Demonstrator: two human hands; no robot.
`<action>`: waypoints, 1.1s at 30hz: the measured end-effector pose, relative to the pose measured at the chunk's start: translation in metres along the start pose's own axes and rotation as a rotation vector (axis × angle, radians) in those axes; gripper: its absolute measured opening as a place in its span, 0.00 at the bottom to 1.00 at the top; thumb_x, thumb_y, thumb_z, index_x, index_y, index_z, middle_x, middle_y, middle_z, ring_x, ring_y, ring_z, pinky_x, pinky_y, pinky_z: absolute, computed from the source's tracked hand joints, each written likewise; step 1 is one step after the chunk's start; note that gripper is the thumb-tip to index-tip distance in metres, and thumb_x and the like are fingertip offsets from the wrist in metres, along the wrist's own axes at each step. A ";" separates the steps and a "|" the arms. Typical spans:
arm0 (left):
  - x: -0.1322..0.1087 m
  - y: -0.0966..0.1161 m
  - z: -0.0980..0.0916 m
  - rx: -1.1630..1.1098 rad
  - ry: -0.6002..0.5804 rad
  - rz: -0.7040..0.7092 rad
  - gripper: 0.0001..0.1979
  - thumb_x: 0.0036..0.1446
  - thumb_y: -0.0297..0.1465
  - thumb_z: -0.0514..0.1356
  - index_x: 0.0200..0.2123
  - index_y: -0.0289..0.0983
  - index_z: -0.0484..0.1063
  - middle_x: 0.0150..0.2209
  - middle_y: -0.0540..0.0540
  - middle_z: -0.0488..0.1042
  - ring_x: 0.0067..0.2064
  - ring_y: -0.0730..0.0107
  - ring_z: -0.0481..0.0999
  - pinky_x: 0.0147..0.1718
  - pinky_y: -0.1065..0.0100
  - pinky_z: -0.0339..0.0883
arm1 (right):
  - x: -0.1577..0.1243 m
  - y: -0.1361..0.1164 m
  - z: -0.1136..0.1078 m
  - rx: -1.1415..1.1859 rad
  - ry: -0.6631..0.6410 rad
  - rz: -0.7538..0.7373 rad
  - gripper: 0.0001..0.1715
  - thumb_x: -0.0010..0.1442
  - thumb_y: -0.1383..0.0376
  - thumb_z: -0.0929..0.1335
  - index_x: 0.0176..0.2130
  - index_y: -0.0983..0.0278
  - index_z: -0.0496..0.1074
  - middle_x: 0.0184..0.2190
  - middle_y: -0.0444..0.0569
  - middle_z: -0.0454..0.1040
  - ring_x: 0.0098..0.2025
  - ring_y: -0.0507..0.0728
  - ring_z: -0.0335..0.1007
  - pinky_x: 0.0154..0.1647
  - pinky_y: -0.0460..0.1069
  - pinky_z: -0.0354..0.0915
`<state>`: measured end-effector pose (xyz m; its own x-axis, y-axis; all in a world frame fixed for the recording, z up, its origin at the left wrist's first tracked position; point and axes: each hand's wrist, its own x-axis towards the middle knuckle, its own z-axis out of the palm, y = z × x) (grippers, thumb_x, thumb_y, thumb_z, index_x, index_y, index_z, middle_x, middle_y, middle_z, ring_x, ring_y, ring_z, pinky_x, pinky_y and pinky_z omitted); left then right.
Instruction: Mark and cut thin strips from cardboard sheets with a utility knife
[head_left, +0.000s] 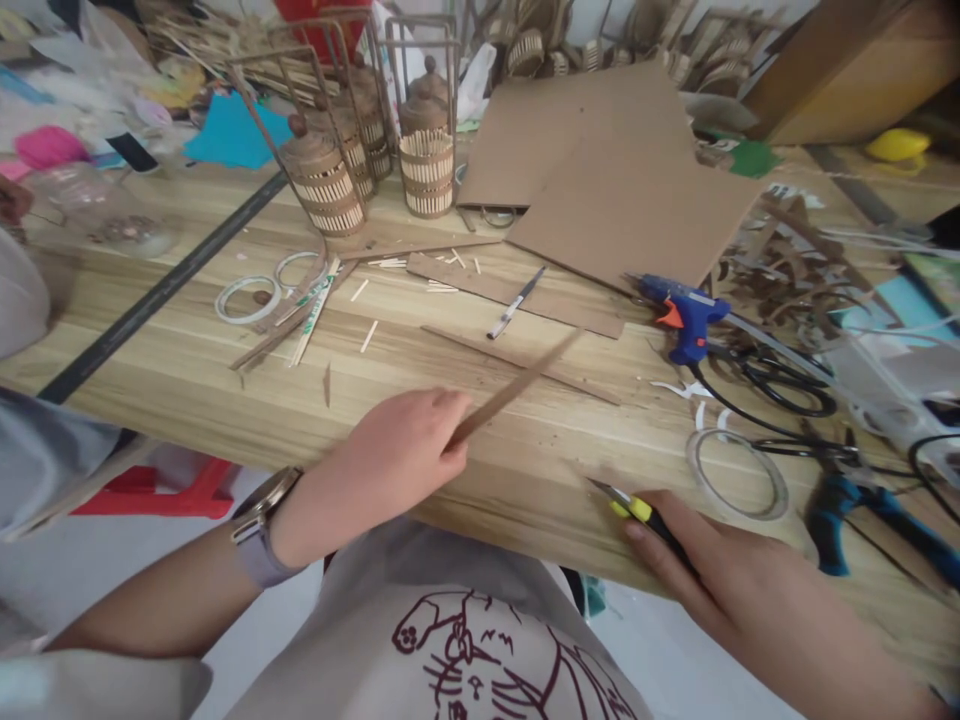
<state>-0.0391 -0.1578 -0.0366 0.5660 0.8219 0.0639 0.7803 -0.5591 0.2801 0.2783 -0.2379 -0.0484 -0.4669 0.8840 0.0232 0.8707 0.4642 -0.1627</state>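
Observation:
My left hand [405, 445], with a watch on its wrist, is closed on one end of a narrow brown cardboard strip [521, 382]. The strip slants up and away to the right over the wooden table. In my right hand [720, 570] is a utility knife [641, 512] with a yellow and black handle, its blade pointing left and apart from the strip. Beyond the held strip lie a thin cardboard strip [525, 365], a wider cardboard strip [517, 295] and a pen [517, 303].
A blue glue gun [694, 315] with a black cord, a tape roll [739, 472] and pliers [877, 510] lie at the right. Cardboard sheets [637, 210] and several lantern-like cardboard models [427, 165] stand behind. Another person sits at the left edge.

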 end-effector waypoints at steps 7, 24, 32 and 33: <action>0.031 0.012 0.001 0.004 -0.087 0.293 0.07 0.65 0.26 0.56 0.38 0.36 0.75 0.35 0.47 0.70 0.35 0.67 0.72 0.34 0.66 0.64 | 0.002 -0.015 -0.007 -0.062 0.151 -0.043 0.20 0.74 0.57 0.54 0.37 0.62 0.67 0.17 0.42 0.72 0.15 0.52 0.70 0.13 0.44 0.57; 0.055 -0.011 0.017 -0.259 -0.205 0.177 0.15 0.64 0.19 0.54 0.47 0.35 0.77 0.45 0.46 0.80 0.46 0.66 0.80 0.46 0.66 0.72 | 0.012 -0.015 0.002 0.006 0.033 -0.037 0.18 0.74 0.57 0.56 0.36 0.61 0.66 0.19 0.41 0.74 0.17 0.51 0.70 0.16 0.45 0.56; 0.034 -0.008 0.023 -0.050 -0.024 0.394 0.14 0.68 0.20 0.51 0.46 0.31 0.75 0.43 0.41 0.76 0.45 0.63 0.76 0.46 0.62 0.72 | 0.015 -0.017 0.000 0.014 0.003 -0.026 0.18 0.74 0.57 0.56 0.37 0.61 0.67 0.18 0.41 0.73 0.16 0.51 0.68 0.15 0.45 0.54; 0.027 -0.008 0.025 -0.018 -0.003 0.458 0.13 0.69 0.21 0.50 0.46 0.31 0.75 0.42 0.41 0.76 0.44 0.61 0.75 0.46 0.61 0.72 | 0.015 -0.018 -0.001 0.017 0.006 -0.025 0.18 0.74 0.57 0.56 0.37 0.61 0.67 0.18 0.41 0.73 0.16 0.51 0.68 0.16 0.45 0.54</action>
<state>-0.0233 -0.1335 -0.0616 0.8522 0.4903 0.1824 0.4449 -0.8627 0.2405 0.2561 -0.2332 -0.0440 -0.4875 0.8725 0.0335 0.8559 0.4851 -0.1790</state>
